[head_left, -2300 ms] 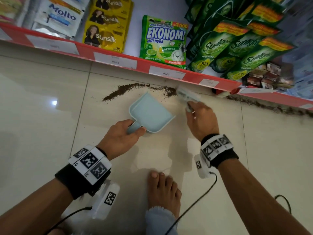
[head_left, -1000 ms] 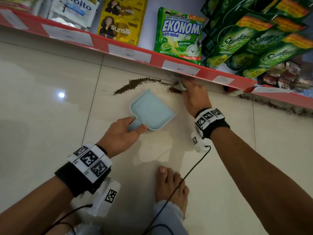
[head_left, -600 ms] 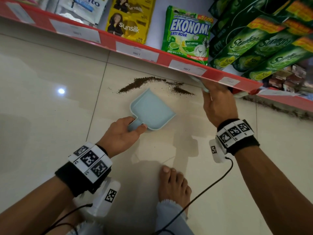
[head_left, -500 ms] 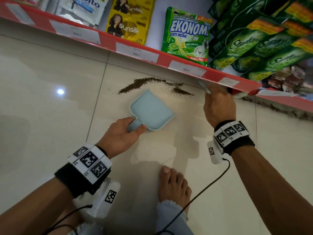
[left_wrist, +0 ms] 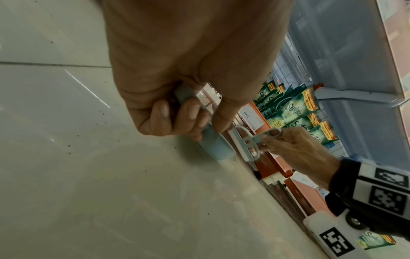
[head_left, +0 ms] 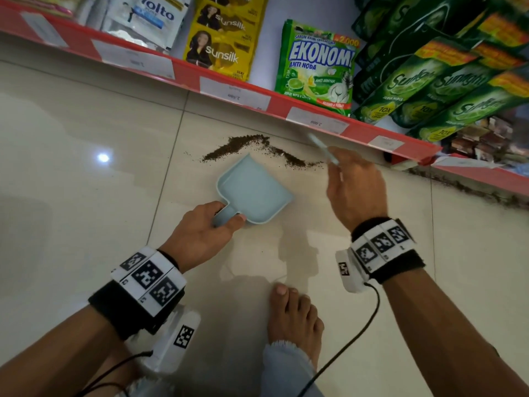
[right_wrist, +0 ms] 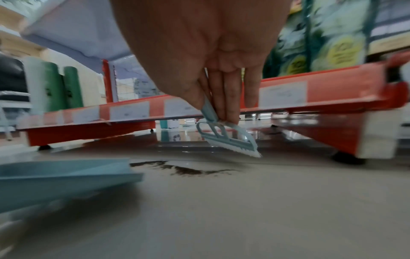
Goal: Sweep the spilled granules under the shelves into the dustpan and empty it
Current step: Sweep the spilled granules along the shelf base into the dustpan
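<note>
Item, sweep stroke: my left hand [head_left: 200,234] curled round the dustpan [head_left: 253,189] handle at frame centre, right hand [head_left: 355,187] pinching the lifted brush [right_wrist: 228,140]; granules [head_left: 252,147] above the lip wanted short, low, inward strokes.

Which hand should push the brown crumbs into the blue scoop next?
The right hand, probably. It already holds the little brush, lifted just above the granules. The left hand grips the dustpan handle, keeping its open edge on the floor beside the pile.
</note>
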Tool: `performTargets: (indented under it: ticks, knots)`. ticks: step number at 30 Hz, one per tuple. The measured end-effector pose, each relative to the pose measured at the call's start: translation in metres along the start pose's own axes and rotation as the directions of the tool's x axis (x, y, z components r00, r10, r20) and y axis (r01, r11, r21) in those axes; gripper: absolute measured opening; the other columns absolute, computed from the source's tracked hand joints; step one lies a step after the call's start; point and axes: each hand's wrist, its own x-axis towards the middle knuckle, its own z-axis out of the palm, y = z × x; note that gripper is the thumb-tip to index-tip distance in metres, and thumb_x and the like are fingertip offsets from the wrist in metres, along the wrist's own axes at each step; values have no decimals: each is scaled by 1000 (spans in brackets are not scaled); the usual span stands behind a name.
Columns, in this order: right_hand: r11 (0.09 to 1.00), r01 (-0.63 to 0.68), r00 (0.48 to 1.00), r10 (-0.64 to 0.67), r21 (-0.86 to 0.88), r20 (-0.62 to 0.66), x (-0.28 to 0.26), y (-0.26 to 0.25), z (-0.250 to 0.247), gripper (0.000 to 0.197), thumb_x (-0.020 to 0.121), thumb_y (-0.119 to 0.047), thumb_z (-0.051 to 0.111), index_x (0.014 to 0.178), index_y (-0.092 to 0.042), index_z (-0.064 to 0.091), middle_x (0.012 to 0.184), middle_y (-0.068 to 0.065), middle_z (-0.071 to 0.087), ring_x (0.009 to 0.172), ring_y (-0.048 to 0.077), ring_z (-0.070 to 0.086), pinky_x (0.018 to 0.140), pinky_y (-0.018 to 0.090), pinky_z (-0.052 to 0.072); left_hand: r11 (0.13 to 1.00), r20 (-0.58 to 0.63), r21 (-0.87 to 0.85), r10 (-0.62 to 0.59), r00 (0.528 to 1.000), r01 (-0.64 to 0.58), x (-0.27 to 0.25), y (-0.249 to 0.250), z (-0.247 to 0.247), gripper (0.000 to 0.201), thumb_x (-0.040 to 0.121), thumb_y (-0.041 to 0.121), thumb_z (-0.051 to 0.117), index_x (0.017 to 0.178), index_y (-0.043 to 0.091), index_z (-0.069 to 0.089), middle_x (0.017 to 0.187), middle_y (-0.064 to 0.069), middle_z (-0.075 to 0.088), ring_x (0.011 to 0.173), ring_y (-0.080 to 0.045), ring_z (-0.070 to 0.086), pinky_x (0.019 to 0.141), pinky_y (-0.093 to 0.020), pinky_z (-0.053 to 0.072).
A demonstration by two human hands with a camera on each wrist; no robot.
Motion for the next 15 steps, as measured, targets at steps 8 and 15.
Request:
performTargets:
  ticks: [8, 15]
  knots:
    - [941, -268, 936, 305, -207, 176, -1, 8, 11, 31, 102, -20, 39, 111, -2, 63, 95, 23, 69, 81, 39, 63, 64, 35, 39, 1000, 18, 13, 18, 1000, -18, -4, 0, 1, 36, 94, 41, 61, 65, 26, 46, 59, 9, 48, 56, -10, 47, 54, -25, 33]
    - [997, -61, 986, 52, 56, 156, 2, -64, 24, 27, 101, -22, 39, 110, -11, 63, 82, 10, 69, 67, 34, 60, 59, 30, 32, 999, 17, 37, 25, 1000, -26, -7, -6, 2, 34, 94, 42, 61, 66, 26, 48, 58, 9, 49, 54, -8, 47, 53, -24, 33]
